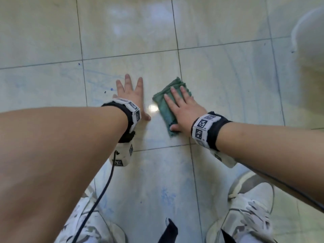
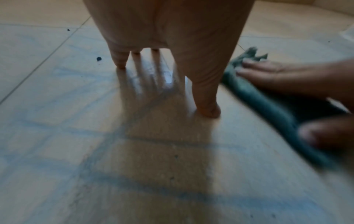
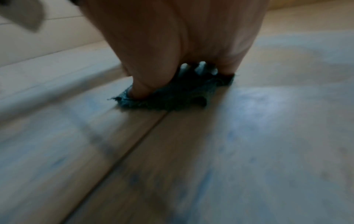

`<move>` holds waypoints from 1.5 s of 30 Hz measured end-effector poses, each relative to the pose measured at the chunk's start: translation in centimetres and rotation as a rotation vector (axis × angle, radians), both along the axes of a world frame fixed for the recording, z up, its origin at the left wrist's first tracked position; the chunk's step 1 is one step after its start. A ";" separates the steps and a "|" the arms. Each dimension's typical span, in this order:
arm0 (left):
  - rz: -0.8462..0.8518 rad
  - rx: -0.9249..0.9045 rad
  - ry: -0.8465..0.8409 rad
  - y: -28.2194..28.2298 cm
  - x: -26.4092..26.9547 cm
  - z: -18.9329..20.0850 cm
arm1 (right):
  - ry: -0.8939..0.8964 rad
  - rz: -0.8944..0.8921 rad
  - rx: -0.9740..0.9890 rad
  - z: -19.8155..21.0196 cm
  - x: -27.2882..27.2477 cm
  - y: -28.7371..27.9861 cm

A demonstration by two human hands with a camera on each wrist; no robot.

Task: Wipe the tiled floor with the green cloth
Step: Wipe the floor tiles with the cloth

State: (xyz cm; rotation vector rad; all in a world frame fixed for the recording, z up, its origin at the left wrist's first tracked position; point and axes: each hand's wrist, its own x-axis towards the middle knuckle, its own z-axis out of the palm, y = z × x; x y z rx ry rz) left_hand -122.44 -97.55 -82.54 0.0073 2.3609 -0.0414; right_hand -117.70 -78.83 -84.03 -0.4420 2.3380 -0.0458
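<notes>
My right hand (image 1: pixel 184 109) lies flat on the green cloth (image 1: pixel 165 107), fingers straight and slightly spread, thumb pressing the cloth's near corner: pushing down, not gripping. One cloth only, folded into a rough oblong, soft and nubbly, with a frayed, ragged edge showing in the right wrist view (image 3: pixel 172 97). It sits on the tiled floor (image 1: pixel 219 71) just right of centre, its far tip touching a grout line, at about 3 o'clock from my left hand (image 1: pixel 130 95).

That left hand is open too, palm down, fingers splayed and planted on bare tile, close beside the cloth but apart from it. From the left wrist camera I see my fingertips (image 2: pixel 120 63) and thumb meeting the glossy floor, their reflection beneath them.

The tiles are large, pale, square and shiny, split by thin dark grout lines, with faint blue smears across them. Two small dark specks (image 1: pixel 108 90) lie at 9 o'clock from my left hand, and one more (image 1: pixel 79 64) at 10 o'clock.

Two wristbands (image 1: pixel 205 130), one on each wrist, black fabric with white blocks of square printed markers. A black cable (image 1: pixel 105 186) trails from the left one. Two pale, scuffed shoes (image 1: pixel 249 213) at 6 o'clock. A blurred, rounded white shape (image 1: pixel 310 35) sits at 2 o'clock; I can't tell what it is.
</notes>
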 end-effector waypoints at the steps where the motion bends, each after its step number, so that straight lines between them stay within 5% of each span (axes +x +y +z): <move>1: -0.008 -0.003 0.010 -0.1 0.0 -0.1 | 0.010 -0.081 0.011 -0.1 -1.6 1.0; 7: -0.133 0.085 0.125 2.0 -2.0 -0.1 | 0.041 -0.433 0.102 0.1 -7.4 6.7; 15: 0.020 0.109 0.075 5.7 -6.7 -0.8 | 0.015 -0.113 0.001 -0.5 -10.9 1.9; 19: 0.052 0.122 0.036 5.8 -6.8 -0.6 | 0.077 -0.128 -0.003 -0.4 -14.3 2.5; 26: 0.048 0.113 0.010 6.1 -6.5 -0.5 | 0.129 -0.617 0.227 -0.7 -15.7 13.0; 33: 0.038 0.096 0.016 6.2 -6.8 -0.9 | 0.071 -0.187 0.011 -1.1 -11.4 0.5; 37: 0.022 0.089 0.032 6.0 -6.6 -0.8 | 0.118 -0.135 0.023 -1.1 -12.1 3.3; 45: -0.053 0.102 0.077 7.9 -6.8 -0.1 | 0.110 -0.681 0.255 -0.3 -13.6 16.5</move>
